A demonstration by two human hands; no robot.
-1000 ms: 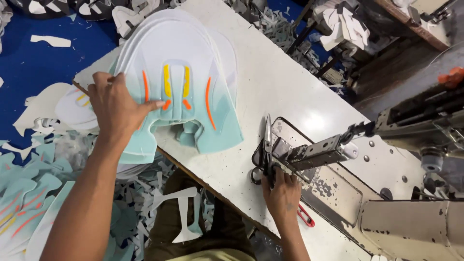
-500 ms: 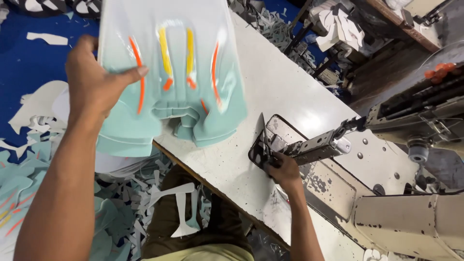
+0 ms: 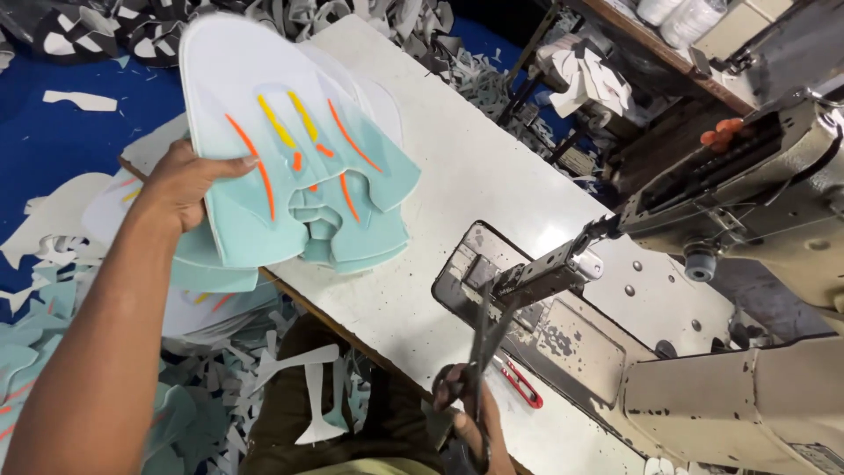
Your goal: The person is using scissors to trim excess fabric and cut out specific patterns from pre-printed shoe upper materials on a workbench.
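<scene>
At nine o'clock your left hand [image 3: 189, 185] is clenched on the edge of a stack of mint and white shoe-upper pieces [image 3: 299, 149], lifted clear above the white worktop [image 3: 457, 176], their long axis running from ten toward four o'clock. Loose offcuts [image 3: 53, 290] litter the blue floor [image 3: 53, 141] beneath. Toward six o'clock your right hand [image 3: 470, 418] grips dark scissors [image 3: 483, 339], blades pointing up toward the sewing machine [image 3: 730, 290] at three o'clock. Red thread snips [image 3: 520, 383] lie just beside the scissors.
</scene>
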